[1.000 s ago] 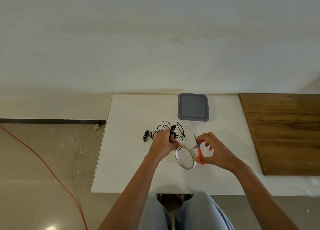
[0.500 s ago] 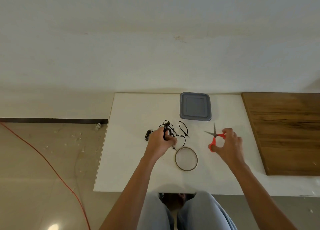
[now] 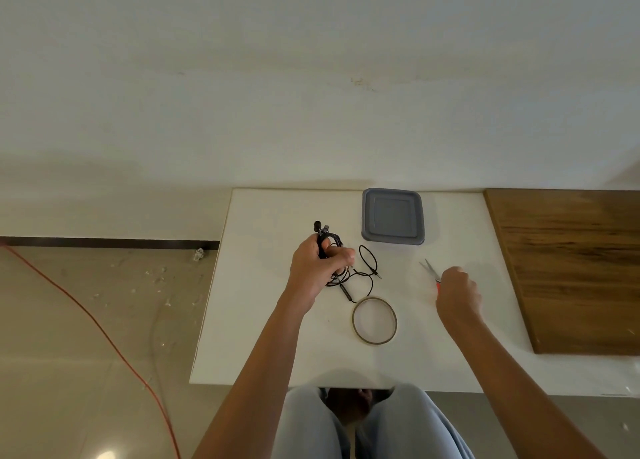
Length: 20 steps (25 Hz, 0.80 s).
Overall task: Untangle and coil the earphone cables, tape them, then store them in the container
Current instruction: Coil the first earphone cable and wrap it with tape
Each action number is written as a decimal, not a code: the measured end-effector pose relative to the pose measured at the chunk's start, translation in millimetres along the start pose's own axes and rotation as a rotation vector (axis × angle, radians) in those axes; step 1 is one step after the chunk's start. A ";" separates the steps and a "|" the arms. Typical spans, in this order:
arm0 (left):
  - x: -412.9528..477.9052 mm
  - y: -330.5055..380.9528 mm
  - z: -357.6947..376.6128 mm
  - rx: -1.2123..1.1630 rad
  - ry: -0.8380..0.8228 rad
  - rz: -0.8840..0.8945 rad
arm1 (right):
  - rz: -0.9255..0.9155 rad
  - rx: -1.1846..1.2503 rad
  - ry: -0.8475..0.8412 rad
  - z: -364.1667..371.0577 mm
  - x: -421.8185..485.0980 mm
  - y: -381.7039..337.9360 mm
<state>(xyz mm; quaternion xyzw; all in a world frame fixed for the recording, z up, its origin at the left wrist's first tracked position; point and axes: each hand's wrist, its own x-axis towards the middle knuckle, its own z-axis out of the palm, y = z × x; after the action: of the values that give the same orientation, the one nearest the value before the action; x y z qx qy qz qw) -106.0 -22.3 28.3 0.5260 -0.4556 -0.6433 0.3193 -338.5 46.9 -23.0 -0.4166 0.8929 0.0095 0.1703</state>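
While the left hand [image 3: 320, 268] is clamping the coiled earphone cables [image 3: 330, 242], plug end [image 3: 378, 276] trailing just right of that grip, it should be squeezing them flat for taping; whether the right hand [image 3: 457, 290] is gripping the scissors [image 3: 428, 268], I cannot tell.
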 end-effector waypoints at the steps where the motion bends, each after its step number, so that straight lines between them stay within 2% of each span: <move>1: 0.2 1.0 0.1 -0.021 -0.004 -0.002 | -0.011 0.023 0.007 1.7 -0.4 0.9; 7: -0.9 7.8 0.9 -0.069 -0.015 -0.008 | -0.062 -0.229 -0.151 -2.7 2.2 -6.6; 13: -1.2 8.1 -0.7 -0.054 -0.014 -0.003 | -0.019 -0.034 -0.147 4.2 3.1 -11.4; 20: 0.2 8.8 -0.1 -0.022 -0.024 0.002 | -0.061 -0.081 -0.189 3.9 0.1 -13.9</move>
<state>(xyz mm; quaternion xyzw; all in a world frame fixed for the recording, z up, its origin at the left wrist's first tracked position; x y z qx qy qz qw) -106.6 -25.8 36.3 0.5141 -0.4530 -0.6541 0.3204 -327.0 38.4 -24.9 -0.4473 0.8587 0.0796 0.2371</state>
